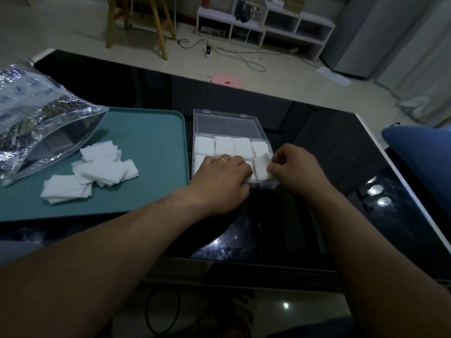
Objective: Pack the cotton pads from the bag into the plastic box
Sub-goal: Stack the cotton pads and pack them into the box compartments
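A clear plastic box (196, 123) lies open on the dark table, its lid flat behind it. White cotton pads (234, 146) fill its back row. My left hand (223, 178) lies over the box's front left part, fingers curled down onto the pads there. My right hand (294, 167) pinches one white pad (262, 168) at the box's front right corner. Loose cotton pads (97, 169) lie in a heap on the teal tray (151, 142). The silver foil bag (36, 120) lies open at the tray's left.
A blue cushion (422, 152) sits at the right table edge. Beyond the table stand a pink stool (225, 80), wooden stool legs (158, 25) and a white shelf unit (266, 25) with cables on the floor.
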Motion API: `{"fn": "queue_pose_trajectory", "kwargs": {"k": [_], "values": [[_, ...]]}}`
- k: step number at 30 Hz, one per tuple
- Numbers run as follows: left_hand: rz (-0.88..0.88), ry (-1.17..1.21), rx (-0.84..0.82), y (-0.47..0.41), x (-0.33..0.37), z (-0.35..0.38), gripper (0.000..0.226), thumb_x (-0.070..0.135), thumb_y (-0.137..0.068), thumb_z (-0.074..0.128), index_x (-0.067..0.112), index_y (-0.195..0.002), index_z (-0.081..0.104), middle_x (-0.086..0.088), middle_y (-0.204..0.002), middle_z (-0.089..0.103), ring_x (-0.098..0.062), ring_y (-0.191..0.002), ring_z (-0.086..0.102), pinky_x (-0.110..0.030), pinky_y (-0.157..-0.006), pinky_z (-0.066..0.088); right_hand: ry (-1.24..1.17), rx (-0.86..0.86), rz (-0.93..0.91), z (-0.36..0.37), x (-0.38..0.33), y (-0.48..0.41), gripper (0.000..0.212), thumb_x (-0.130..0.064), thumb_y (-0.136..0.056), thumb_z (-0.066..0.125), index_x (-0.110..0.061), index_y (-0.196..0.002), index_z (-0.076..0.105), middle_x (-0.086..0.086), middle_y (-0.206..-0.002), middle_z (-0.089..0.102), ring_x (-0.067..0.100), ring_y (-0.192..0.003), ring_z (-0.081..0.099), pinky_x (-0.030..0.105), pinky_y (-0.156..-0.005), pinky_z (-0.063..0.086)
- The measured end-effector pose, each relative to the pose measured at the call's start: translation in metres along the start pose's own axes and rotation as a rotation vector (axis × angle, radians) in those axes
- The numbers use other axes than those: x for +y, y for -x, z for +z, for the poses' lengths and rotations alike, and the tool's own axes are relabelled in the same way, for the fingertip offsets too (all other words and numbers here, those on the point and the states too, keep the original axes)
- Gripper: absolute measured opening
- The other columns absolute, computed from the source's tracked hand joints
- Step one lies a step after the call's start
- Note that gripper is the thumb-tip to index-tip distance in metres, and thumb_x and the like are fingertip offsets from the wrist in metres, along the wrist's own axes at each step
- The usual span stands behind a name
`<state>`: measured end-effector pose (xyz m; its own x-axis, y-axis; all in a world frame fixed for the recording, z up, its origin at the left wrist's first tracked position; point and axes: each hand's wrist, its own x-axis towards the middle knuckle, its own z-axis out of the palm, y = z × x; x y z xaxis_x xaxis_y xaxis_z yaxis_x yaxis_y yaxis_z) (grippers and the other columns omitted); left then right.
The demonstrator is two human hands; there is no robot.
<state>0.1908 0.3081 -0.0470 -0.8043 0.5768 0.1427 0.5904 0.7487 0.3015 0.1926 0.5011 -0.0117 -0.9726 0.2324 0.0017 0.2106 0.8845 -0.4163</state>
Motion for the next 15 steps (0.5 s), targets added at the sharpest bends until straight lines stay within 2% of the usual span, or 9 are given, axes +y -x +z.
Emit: {"fn": "queue_pose_trajectory", "kwargs": {"k": [4,6,8,11,15], "values": [[-0.007,0.003,0.0,-0.001,-0.001,0.001,0.027,0.039,-0.096,0.045,0.027,-0.117,0.058,0.002,-0.124,0.056,-0.023,-0.119,0.05,-0.044,-0.101,0.034,0.144,0.022,-0.013,0.008,-0.005,0.0,0.01,-0.025,-0.09,0.068,-0.024,-0.098,0.062,-0.001,-0.099,0.067,0.022,-0.088,0.064,0.042,-0.079,0.057],[-0.006,0.014,-0.01,-0.001,-0.001,0.002,0.026,0.039,-0.096,0.045,0.027,-0.117,0.057,0.003,-0.124,0.056,-0.023,-0.119,0.05,-0.044,-0.102,0.032,0.171,0.068,-0.032,0.012,-0.003,0.0,0.021,-0.023,-0.089,0.068,-0.021,-0.107,0.058,0.003,-0.106,0.062,0.025,-0.093,0.062,0.046,-0.08,0.056],[-0.002,0.03,-0.013,0.0,-0.002,0.001,0.027,0.038,-0.097,0.045,0.027,-0.118,0.057,0.003,-0.125,0.057,-0.022,-0.119,0.05,-0.044,-0.102,0.033,0.191,0.112,-0.099,0.015,0.0,0.001,0.023,-0.025,-0.091,0.067,-0.023,-0.113,0.06,0.004,-0.11,0.058,0.027,-0.097,0.059,0.048,-0.081,0.056],[0.015,0.094,0.046,0.005,-0.006,-0.001,0.029,0.035,-0.099,0.046,0.027,-0.123,0.06,0.003,-0.126,0.06,-0.021,-0.12,0.052,-0.044,-0.103,0.036,0.282,0.121,-0.161,0.018,0.002,0.001,0.018,-0.03,-0.096,0.061,-0.022,-0.106,0.073,0.007,-0.105,0.06,0.03,-0.096,0.059,0.048,-0.081,0.056],[-0.002,0.121,0.16,0.022,-0.02,-0.025,0.035,0.031,-0.094,0.049,0.026,-0.125,0.062,0.004,-0.128,0.062,-0.021,-0.124,0.053,-0.044,-0.105,0.037,0.283,0.171,-0.165,0.017,-0.013,-0.001,0.017,-0.032,-0.096,0.062,-0.024,-0.104,0.074,0.005,-0.105,0.064,0.028,-0.094,0.061,0.05,-0.081,0.057]]}}
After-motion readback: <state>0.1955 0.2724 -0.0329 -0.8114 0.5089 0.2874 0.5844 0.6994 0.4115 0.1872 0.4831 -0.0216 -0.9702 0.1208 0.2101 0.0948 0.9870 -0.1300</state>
